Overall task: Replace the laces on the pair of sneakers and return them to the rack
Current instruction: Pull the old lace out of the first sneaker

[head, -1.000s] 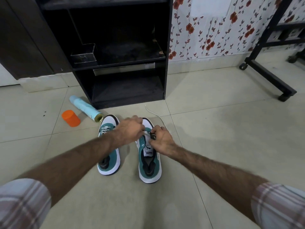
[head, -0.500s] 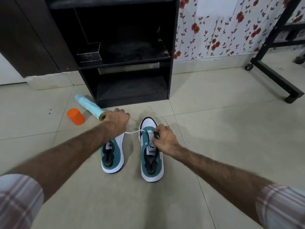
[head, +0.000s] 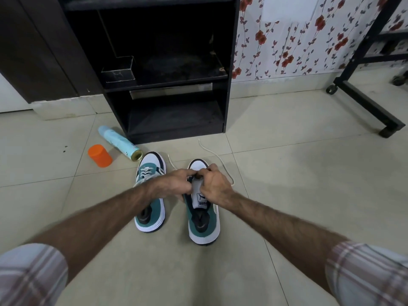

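Note:
Two teal-and-white sneakers stand side by side on the tiled floor. The left sneaker [head: 150, 195] is laced with a white lace. The right sneaker [head: 203, 219] has its tongue showing, and a white lace [head: 217, 159] trails from its front onto the floor towards the rack. My left hand [head: 174, 184] and my right hand [head: 213, 186] meet over the right sneaker's front eyelets, fingers curled and pinching the lace there. The hands hide the eyelets.
The black shoe rack [head: 167, 69] stands straight ahead with open shelves. A pale blue spray can [head: 120, 143] lies on the floor beside an orange cap [head: 99, 155], left of the sneakers. A black wheeled frame [head: 366, 102] stands at the right.
My left hand, which had pulled the lace out to the left over the left sneaker, has come back to the right sneaker's front and joined my right hand.

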